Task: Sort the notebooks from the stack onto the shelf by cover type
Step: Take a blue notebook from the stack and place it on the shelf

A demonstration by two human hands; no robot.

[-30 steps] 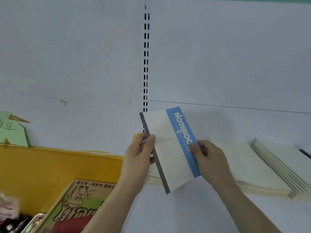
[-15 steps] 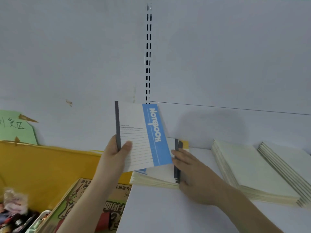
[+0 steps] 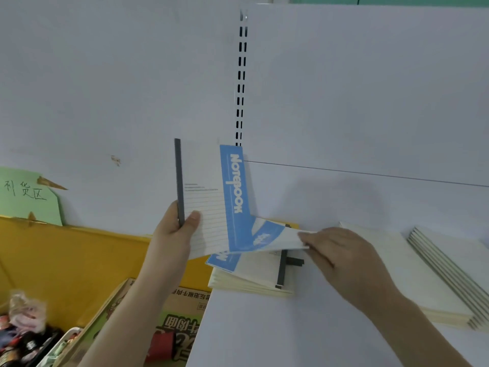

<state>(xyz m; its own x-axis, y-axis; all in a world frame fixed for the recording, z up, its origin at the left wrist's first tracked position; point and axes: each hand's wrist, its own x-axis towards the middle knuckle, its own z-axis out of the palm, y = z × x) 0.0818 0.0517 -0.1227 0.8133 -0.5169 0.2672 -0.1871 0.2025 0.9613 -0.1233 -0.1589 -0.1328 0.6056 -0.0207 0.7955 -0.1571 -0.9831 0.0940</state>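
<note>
Fingers of left hand grip an upright notebook — right hand pinches another's lifted cover.

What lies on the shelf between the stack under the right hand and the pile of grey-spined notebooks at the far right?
In the head view, one pile of cream-covered notebooks lies between the stack and the grey-spined pile.

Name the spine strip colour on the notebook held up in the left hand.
Dark grey, on the upright notebook in the left hand; head view.
</note>
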